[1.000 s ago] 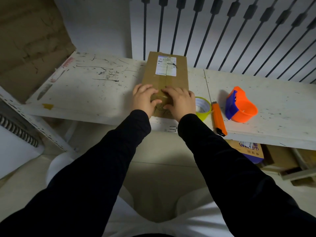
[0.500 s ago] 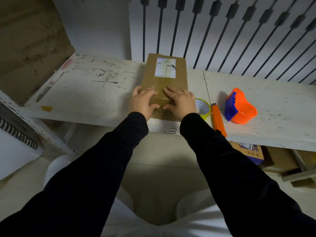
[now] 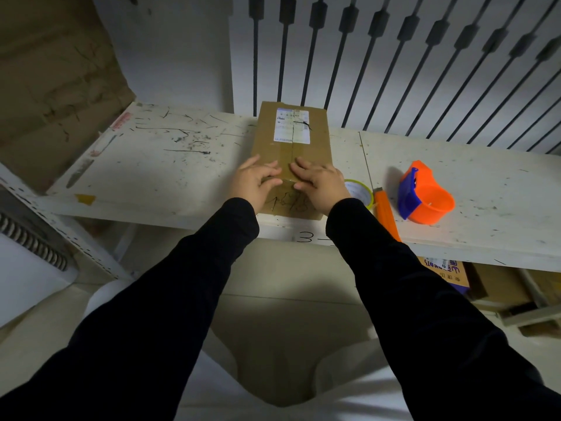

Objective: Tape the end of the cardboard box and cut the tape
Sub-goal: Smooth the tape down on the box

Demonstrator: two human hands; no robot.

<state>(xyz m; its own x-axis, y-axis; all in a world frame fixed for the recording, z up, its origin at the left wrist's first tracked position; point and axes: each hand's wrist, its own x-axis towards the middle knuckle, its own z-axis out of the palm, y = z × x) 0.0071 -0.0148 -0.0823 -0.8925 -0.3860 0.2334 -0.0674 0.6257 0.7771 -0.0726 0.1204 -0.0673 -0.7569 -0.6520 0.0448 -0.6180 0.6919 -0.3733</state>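
A flat brown cardboard box (image 3: 292,153) lies lengthwise on the white shelf (image 3: 151,165), with a white shipping label at its far end and black handwriting at its near end. My left hand (image 3: 254,182) and my right hand (image 3: 323,183) rest flat on the box's near half, fingers spread, fingertips almost meeting over the centre seam. A strip of clear tape runs along that seam under my fingers. A yellow-rimmed tape roll (image 3: 359,192) lies just right of my right hand. An orange utility knife (image 3: 385,214) lies beside the roll.
An orange and blue tape dispenser (image 3: 425,197) stands on the shelf right of the knife. Black railing bars rise behind the shelf. Cardboard boxes (image 3: 443,273) sit under the shelf at the right. A large cardboard sheet (image 3: 54,80) leans at the far left.
Both hands have slid a little away from me along the box top, uncovering the handwriting at its near end. The fingers have flattened and spread.
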